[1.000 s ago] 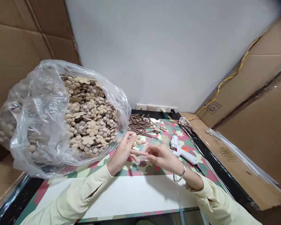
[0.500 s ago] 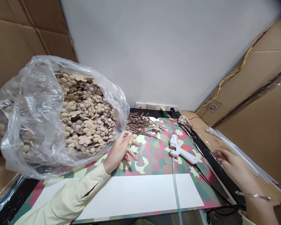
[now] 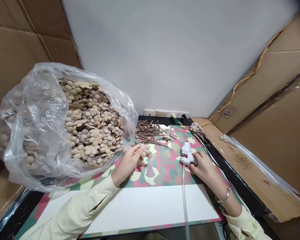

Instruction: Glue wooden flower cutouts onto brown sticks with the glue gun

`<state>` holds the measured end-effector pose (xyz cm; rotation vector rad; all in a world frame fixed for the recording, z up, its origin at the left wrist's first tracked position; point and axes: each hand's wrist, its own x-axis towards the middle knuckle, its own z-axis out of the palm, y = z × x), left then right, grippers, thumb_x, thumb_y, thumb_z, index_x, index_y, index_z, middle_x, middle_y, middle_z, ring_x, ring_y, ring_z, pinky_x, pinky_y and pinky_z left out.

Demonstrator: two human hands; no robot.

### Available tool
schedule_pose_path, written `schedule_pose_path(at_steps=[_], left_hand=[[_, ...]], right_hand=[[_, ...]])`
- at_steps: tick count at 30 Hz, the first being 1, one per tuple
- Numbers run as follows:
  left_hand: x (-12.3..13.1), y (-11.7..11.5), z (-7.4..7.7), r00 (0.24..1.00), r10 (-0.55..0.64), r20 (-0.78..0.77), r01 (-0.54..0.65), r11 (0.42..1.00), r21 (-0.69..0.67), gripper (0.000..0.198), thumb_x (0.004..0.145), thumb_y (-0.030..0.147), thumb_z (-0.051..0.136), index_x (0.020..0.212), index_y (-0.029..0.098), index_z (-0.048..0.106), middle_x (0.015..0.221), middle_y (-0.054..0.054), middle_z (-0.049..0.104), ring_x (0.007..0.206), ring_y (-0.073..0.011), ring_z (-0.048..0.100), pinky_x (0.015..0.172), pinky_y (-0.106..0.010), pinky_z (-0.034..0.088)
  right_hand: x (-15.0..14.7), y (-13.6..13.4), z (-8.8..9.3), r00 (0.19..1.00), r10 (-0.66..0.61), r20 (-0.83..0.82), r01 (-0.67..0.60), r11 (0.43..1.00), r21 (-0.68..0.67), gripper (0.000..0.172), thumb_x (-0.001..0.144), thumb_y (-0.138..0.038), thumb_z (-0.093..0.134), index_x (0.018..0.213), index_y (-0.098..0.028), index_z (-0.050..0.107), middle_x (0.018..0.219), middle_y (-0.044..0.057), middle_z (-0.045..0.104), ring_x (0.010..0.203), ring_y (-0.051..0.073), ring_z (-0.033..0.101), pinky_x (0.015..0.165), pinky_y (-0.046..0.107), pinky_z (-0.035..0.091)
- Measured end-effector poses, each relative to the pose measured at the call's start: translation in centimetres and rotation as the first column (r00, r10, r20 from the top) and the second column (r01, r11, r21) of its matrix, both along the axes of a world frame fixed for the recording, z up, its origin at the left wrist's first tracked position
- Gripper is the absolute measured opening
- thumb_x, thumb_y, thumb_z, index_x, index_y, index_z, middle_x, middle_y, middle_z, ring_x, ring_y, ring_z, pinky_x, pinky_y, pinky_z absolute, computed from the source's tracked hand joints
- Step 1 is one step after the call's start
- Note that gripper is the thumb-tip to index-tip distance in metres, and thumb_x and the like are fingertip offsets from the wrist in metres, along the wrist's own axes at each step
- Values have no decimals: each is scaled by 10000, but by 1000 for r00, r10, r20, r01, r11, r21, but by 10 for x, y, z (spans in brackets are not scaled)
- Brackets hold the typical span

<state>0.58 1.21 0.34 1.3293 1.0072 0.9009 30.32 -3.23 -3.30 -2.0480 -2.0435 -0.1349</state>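
Between the fingertips of my left hand (image 3: 130, 162) is a beige padded flower piece (image 3: 146, 151), held over the patterned tabletop. My right hand (image 3: 204, 169) is closed round the handle of a white glue gun (image 3: 186, 154), which lies on the table with its nozzle pointing to the back. A long clear glue stick (image 3: 184, 196) runs from the gun's rear end toward the front edge. A large clear plastic bag (image 3: 43, 110) at left is open toward me and full of beige and greyish flower pieces (image 3: 93, 140).
Brown thin strips (image 3: 148, 132) lie in a pile at the back, beside a few loose flowers (image 3: 173, 135). A white sheet (image 3: 140, 210) covers the front. At right are clear glue sticks (image 3: 262, 166) on cardboard, and a bundle of stemmed flowers (image 3: 197, 128). Sockets (image 3: 162, 113) line the wall.
My right hand has moved left from beside the cardboard and taken hold of the glue gun's handle. My left hand still holds the flower piece, its fingers drawn closer together.
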Motion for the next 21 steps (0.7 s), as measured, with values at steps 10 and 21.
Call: schedule_pose_path(at_steps=[10,21], left_hand=[[-6,4,-3,988,60,-141,-21,965,260,360,840,424,471,772,163,708,839,-41,709,860,-209,604,805,-307,458],[-2,1,-11,957,62,-282,52,925,377,343,880,379,422,811,184,695,875,-22,690,811,-182,572,755,-273,408]], right_hand=[[-10,-30,49,851,-67,-522,138,986,98,189,812,-379,430,747,-219,506,715,40,567,610,197,517,570,304,412],[-95,-66,38,567,-11,-824,-195,970,-147,376,870,-443,416,586,-212,496,607,9,540,546,161,476,544,278,379]])
